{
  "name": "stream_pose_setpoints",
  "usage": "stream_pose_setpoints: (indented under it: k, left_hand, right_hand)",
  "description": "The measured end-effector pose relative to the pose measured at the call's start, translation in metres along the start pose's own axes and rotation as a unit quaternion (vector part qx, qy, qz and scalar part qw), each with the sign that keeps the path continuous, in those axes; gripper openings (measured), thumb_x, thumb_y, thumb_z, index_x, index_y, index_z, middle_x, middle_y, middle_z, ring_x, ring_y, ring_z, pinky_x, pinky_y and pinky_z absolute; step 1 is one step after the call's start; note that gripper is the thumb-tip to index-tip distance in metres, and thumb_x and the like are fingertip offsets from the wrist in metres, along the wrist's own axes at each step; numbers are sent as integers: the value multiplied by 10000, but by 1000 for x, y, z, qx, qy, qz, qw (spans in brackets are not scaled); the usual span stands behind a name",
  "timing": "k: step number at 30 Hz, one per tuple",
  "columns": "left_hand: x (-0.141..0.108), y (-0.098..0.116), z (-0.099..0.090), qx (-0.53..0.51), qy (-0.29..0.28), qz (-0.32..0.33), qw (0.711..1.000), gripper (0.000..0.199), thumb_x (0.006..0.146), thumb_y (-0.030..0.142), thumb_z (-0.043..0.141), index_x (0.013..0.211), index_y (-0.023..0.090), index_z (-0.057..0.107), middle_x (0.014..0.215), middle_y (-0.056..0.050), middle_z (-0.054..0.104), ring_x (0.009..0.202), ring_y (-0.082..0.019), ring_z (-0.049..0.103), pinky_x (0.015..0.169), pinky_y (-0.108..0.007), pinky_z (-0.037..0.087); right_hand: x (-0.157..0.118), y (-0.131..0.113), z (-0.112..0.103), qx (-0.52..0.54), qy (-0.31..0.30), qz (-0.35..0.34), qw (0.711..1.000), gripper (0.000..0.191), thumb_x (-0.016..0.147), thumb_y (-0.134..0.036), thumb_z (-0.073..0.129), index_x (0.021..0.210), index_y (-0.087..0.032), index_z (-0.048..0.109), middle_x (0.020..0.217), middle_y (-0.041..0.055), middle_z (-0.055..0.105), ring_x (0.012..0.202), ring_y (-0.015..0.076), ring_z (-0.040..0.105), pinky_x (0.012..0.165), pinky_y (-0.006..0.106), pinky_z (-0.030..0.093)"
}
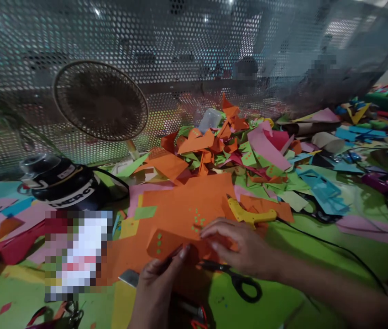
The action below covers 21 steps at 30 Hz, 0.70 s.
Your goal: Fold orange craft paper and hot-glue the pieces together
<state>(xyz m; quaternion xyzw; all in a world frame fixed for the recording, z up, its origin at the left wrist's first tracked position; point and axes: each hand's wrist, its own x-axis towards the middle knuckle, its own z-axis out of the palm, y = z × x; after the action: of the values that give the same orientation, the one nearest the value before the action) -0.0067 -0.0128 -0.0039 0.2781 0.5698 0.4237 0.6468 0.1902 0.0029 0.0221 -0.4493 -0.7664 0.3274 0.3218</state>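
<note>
My left hand (161,283) grips the lower edge of a folded orange paper piece (168,243) with green dots at its left end, thumb on top. Just right of it, my right hand (231,242) hovers over or touches the orange paper, its fingers bent near small green dots (196,218); whether its fingertips hold a dot is too small to tell. Black-handled scissors (245,285) lie below my right hand, their blades pointing left. A yellow glue gun (250,214) rests just beyond that hand, its nozzle toward the upper left.
A fan (101,100) stands before a perforated metal screen (187,41). At the left are a black bottle (67,183) and a blurred-out bright object (84,251). Coloured paper scraps (197,141) pile up behind the hands. The glue gun's black cord (331,242) runs right.
</note>
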Motion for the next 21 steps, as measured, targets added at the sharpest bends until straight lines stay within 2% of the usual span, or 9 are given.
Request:
stream_pose_setpoints:
  k: [1,2,3,5,8,11,16,18,21]
  left_hand:
    - [1,-1,-1,1,11,4,1000,344,561,416,851,806,187,773,820,-57,771,756,-251,706,609,-292,570]
    - [3,-2,-3,-3,25,10,1000,351,547,423,857,793,186,775,810,-53,771,729,-230,702,596,-270,563]
    - [6,-3,-4,-11,36,15,999,360,530,427,864,778,183,774,792,-47,769,700,-206,694,592,-247,555]
    - [11,-5,-5,-32,49,21,998,365,500,421,879,745,174,769,738,-29,758,641,-160,667,588,-210,541]
    - [15,-7,-5,-54,36,15,998,364,469,367,902,740,169,761,723,-15,744,644,-143,659,608,-193,543]
    - [13,-4,-3,-45,30,13,998,328,468,325,906,716,174,755,747,-16,744,719,-177,685,667,-220,564]
    - [10,5,-2,-31,-3,16,999,196,553,297,863,690,213,751,814,-33,763,875,-270,703,754,-317,587]
    - [11,7,-3,-42,11,18,999,180,565,254,856,710,242,750,845,-17,768,909,-270,703,772,-322,585]
    - [13,8,-3,-51,33,12,998,192,584,242,846,749,259,750,872,-17,772,899,-269,710,737,-318,591]
  right_hand:
    - [-4,4,-11,-75,12,-47,996,272,845,-100,485,1040,-214,636,1101,70,678,1045,190,613,923,353,482]
    - [-8,9,-23,-151,17,-63,986,306,832,-90,475,1058,-216,638,1105,81,678,1057,207,607,922,377,481]
    - [-13,15,-35,-223,20,-54,973,318,822,-98,470,1065,-212,642,1079,89,686,1057,228,607,925,409,477]
    - [-23,27,-54,-340,-13,-9,940,381,778,-100,478,1112,-193,636,1132,122,668,1113,282,583,931,464,471]
    - [-33,43,-65,-432,-65,52,898,481,729,-115,513,1201,-135,601,1195,178,626,1124,340,573,908,503,484]
    - [-35,55,-60,-454,-82,79,884,557,721,-74,486,1273,-117,545,1186,183,616,1095,333,586,865,489,514]
    - [-34,69,-51,-447,-59,81,889,597,689,-5,465,1267,-130,546,1205,178,568,1063,304,592,859,459,527]
    - [-36,74,-52,-438,-24,77,895,606,665,18,454,1242,-130,560,1176,167,571,1060,292,588,889,449,516]
    - [-39,80,-55,-412,70,63,907,537,679,-9,466,1188,-139,576,1167,164,569,1111,293,561,921,437,503]
